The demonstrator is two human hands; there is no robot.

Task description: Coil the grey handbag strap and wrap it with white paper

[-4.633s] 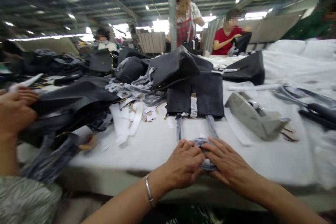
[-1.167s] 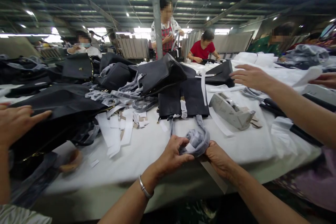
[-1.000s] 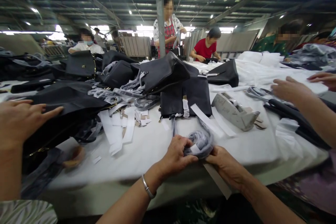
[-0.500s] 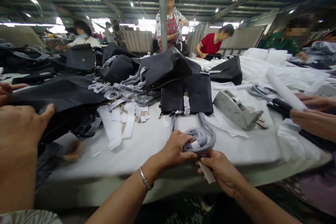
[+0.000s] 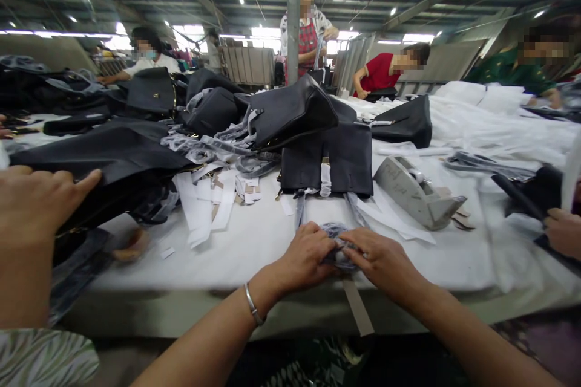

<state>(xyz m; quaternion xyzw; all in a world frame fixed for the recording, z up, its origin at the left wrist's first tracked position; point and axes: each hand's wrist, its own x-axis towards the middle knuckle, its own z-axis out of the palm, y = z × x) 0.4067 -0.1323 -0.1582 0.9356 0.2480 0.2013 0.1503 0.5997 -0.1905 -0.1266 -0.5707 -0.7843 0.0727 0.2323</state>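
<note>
Both of my hands press together on the grey wrapped bag handles (image 5: pixel 338 249) near the front edge of the white table (image 5: pixel 254 254). My left hand (image 5: pixel 307 257), with a metal bangle on the wrist, has its fingers curled onto the bundle from the left. My right hand (image 5: pixel 385 263) covers it from the right with fingers closed over it. The handles run up to a black bag (image 5: pixel 327 160) lying flat just beyond. A strip of brown tape (image 5: pixel 357 308) hangs over the table edge below my hands.
A grey tape dispenser (image 5: pixel 415 191) sits to the right of the bag. Black bags (image 5: pixel 290 112), grey wrapping and white paper strips (image 5: pixel 204 205) are heaped at left. A neighbour's hand (image 5: pixel 36 205) rests on a black bag at left; another person's hand (image 5: pixel 563 231) at right. Workers stand beyond.
My hands lowered the raised loop of wrapped handles onto the table and closed over it. The person at right drew their hands back to the right edge.
</note>
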